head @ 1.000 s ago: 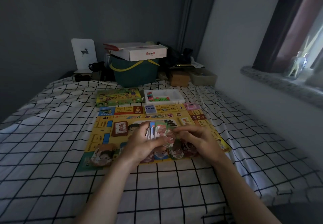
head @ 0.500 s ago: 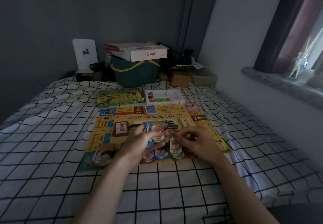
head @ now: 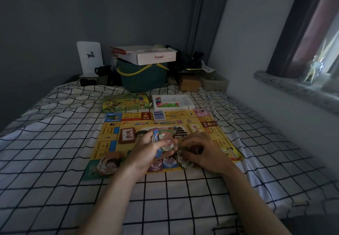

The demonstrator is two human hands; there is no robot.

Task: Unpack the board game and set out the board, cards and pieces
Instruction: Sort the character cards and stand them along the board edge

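Observation:
The yellow game board [head: 110,133] lies flat on the checked bedsheet. My left hand [head: 146,152] grips a stack of play-money notes [head: 165,137] above the board's near half. My right hand [head: 203,154] hovers with curled fingers over small piles of notes [head: 168,163] along the board's near edge; whether it pinches a note is hidden. Card decks sit on the board: a brown one [head: 127,135] at left, a blue one [head: 159,115] at the far edge, a pale one [head: 195,128] at right. Another pile [head: 108,163] lies at the near left corner.
Beyond the board are the green game box [head: 126,102] and a white tray [head: 183,99] of coloured pieces. Farther back stand a dark green basket [head: 143,78] with a white carton [head: 154,54] on top, a brown box [head: 189,83] and a white stand [head: 89,56]. A windowsill [head: 293,88] juts out at right.
My left hand lifted the stack slightly toward the board's centre. My right hand dropped from the stack toward the piles on the near edge.

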